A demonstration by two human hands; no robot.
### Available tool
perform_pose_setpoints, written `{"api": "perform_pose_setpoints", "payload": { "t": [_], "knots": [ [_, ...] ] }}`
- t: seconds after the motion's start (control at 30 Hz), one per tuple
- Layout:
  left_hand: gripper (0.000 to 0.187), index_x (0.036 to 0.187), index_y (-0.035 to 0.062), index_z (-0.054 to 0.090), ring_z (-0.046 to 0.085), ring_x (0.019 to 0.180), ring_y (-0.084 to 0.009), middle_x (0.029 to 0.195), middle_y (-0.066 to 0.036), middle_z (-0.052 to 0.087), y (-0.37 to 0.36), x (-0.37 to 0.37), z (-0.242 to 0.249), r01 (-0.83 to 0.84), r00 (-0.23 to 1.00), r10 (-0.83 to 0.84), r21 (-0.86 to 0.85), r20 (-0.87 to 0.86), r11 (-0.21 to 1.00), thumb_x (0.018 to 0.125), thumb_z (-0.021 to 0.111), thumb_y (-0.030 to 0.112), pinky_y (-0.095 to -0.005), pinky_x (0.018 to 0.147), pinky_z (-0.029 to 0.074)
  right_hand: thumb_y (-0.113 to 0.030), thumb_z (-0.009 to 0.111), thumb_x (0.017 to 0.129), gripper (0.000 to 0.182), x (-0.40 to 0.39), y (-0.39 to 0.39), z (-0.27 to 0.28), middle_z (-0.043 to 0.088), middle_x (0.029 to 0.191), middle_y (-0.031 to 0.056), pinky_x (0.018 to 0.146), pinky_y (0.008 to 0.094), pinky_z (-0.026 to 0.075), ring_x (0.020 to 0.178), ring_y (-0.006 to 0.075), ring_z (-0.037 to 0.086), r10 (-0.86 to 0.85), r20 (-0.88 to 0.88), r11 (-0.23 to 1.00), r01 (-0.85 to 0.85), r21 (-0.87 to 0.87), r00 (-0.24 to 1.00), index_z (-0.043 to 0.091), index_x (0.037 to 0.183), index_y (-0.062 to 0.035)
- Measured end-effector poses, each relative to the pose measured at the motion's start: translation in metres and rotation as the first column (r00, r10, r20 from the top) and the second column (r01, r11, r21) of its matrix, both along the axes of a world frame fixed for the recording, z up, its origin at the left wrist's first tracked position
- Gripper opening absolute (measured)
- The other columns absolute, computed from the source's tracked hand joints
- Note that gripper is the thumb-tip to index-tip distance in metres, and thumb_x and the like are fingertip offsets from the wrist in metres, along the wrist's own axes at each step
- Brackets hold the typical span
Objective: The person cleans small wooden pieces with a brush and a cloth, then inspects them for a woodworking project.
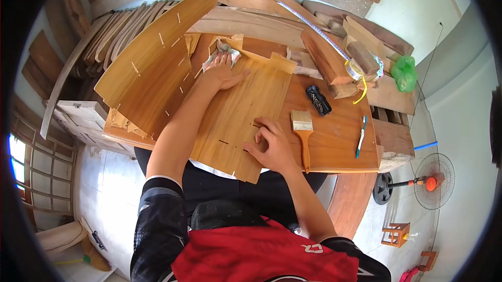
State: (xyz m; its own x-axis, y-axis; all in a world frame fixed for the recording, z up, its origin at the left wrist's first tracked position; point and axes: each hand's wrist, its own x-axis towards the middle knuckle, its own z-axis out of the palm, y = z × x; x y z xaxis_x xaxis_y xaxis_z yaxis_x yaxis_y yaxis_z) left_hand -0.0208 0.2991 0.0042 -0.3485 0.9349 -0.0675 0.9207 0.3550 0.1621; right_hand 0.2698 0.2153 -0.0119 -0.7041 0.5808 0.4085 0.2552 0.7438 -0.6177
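Observation:
A flat wooden panel [246, 99] with small dark slots lies on the brown table [340, 146]. My left hand [222, 75] presses a crumpled pale cloth [229, 54] against the panel's far end. Near the close end, my right hand [266, 143] rests on the panel with curved fingers, thumb and fingertips apart, and nothing shows between them. Another wooden panel [157, 57] with pale pegs stands tilted at the left. Right of my right hand lies a flat brush [302, 130] with a wooden handle.
A black object [318, 100] and a toothbrush [361, 136] lie on the table's right side. Behind them are wood blocks [321, 54], a tape measure [353, 70] with its blade out and a green bag [404, 73]. A fan [433, 181] stands at the right.

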Motion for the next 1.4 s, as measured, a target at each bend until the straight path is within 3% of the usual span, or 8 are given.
{"api": "perform_pose_setpoints", "payload": {
  "t": [0.13, 0.5, 0.7, 0.73, 0.83, 0.93, 1.13, 1.4],
  "knots": [
    [0.106, 0.164, 0.0019, 0.022, 0.01, 0.16, -0.0397, 0.173, -0.021, 0.016, -0.015, 0.051, -0.01, 0.295, 0.955, -0.295, 0.026, -0.012, 0.955, 0.095, 0.031, 0.082, -0.0508, 0.13, 0.013, -0.03, 0.086, 0.082, 0.042, -0.003, -0.003, 0.0, 0.062, 0.131, 0.0195, 0.098, 0.0433, 0.051, 0.122, 0.039, 0.058, -0.011, -0.011, 0.999, 0.011, 0.05, 1.0, 0.054, 0.077, -0.0033],
    [0.101, 0.164, 0.0063, 0.028, 0.011, 0.16, -0.0363, 0.172, -0.017, 0.019, 0.023, 0.119, -0.029, 0.42, 0.904, -0.426, 0.121, 0.028, 0.899, 0.096, 0.032, 0.081, -0.0449, 0.131, 0.012, -0.026, 0.085, 0.083, 0.039, -0.005, -0.005, -0.002, 0.061, 0.131, 0.0213, 0.102, 0.0441, 0.049, 0.123, 0.04, 0.057, -0.015, -0.026, 1.0, 0.015, 0.003, 1.0, 0.055, 0.081, -0.0023],
    [0.084, 0.161, 0.0099, 0.037, 0.018, 0.159, -0.0349, 0.17, -0.015, 0.028, -0.049, 0.11, -0.013, 0.563, 0.814, -0.573, 0.116, 0.095, 0.818, 0.103, 0.035, 0.071, -0.0429, 0.13, 0.017, -0.017, 0.084, 0.082, 0.028, 0.001, -0.008, 0.001, 0.067, 0.096, 0.0155, 0.078, 0.0403, 0.051, 0.094, 0.0337, 0.064, -0.03, 0.012, 0.997, 0.031, -0.071, 0.999, 0.061, 0.08, -0.0018],
    [0.082, 0.161, 0.0104, 0.039, 0.019, 0.159, -0.0349, 0.17, -0.015, 0.029, -0.059, 0.105, -0.014, 0.571, 0.802, -0.585, 0.136, 0.121, 0.81, 0.104, 0.036, 0.069, -0.043, 0.13, 0.018, -0.014, 0.082, 0.083, 0.025, -0.003, -0.005, -0.003, 0.062, 0.079, 0.0125, 0.065, 0.0376, 0.047, 0.074, 0.0293, 0.06, -0.023, -0.155, 1.0, 0.019, -0.025, 0.988, 0.062, 0.077, -0.0012],
    [0.078, 0.16, 0.0117, 0.041, 0.019, 0.159, -0.0346, 0.169, -0.014, 0.03, -0.078, 0.098, -0.014, 0.549, 0.814, -0.568, 0.161, 0.119, 0.82, 0.105, 0.036, 0.066, -0.0434, 0.129, 0.019, -0.012, 0.08, 0.086, 0.023, 0.0, -0.003, -0.004, 0.06, 0.075, 0.0103, 0.061, 0.0343, 0.045, 0.066, 0.0245, 0.057, -0.114, -0.192, 0.976, 0.073, -0.207, 0.975, 0.061, 0.078, -0.0004],
    [0.079, 0.161, 0.0124, 0.038, 0.019, 0.159, -0.0355, 0.17, -0.016, 0.029, -0.062, 0.101, -0.004, 0.546, 0.826, -0.55, 0.065, 0.125, 0.835, 0.105, 0.034, 0.067, -0.0431, 0.129, 0.019, -0.01, 0.08, 0.085, 0.023, 0.001, -0.006, 0.002, 0.067, 0.084, 0.0129, 0.066, 0.0352, 0.049, 0.077, 0.0277, 0.065, -0.11, -0.112, 0.978, 0.087, -0.192, 0.988, 0.06, 0.079, 0.0003],
    [0.09, 0.164, 0.0097, 0.031, 0.017, 0.159, -0.0383, 0.171, -0.017, 0.023, 0.012, 0.113, -0.025, 0.497, 0.867, -0.498, 0.068, -0.013, 0.865, 0.101, 0.035, 0.074, -0.0434, 0.13, 0.016, -0.009, 0.082, 0.083, 0.029, -0.003, -0.001, -0.01, 0.071, 0.115, 0.0227, 0.108, 0.0486, 0.05, 0.114, 0.0394, 0.066, -0.013, -0.174, 1.0, 0.009, -0.025, 0.985, 0.055, 0.076, -0.0004],
    [0.08, 0.149, 0.0066, 0.053, 0.037, 0.148, -0.0399, 0.157, -0.02, 0.044, 0.043, 0.123, -0.022, 0.345, 0.937, -0.344, 0.29, -0.056, 0.893, 0.1, 0.043, 0.069, -0.0501, 0.12, 0.035, -0.006, 0.08, 0.084, 0.023, -0.005, -0.002, -0.008, 0.072, 0.112, 0.0195, 0.114, 0.0523, 0.044, 0.118, 0.0375, 0.067, -0.02, -0.192, 0.999, 0.01, -0.051, 0.981, 0.059, 0.077, 0.0003]
  ]
}}
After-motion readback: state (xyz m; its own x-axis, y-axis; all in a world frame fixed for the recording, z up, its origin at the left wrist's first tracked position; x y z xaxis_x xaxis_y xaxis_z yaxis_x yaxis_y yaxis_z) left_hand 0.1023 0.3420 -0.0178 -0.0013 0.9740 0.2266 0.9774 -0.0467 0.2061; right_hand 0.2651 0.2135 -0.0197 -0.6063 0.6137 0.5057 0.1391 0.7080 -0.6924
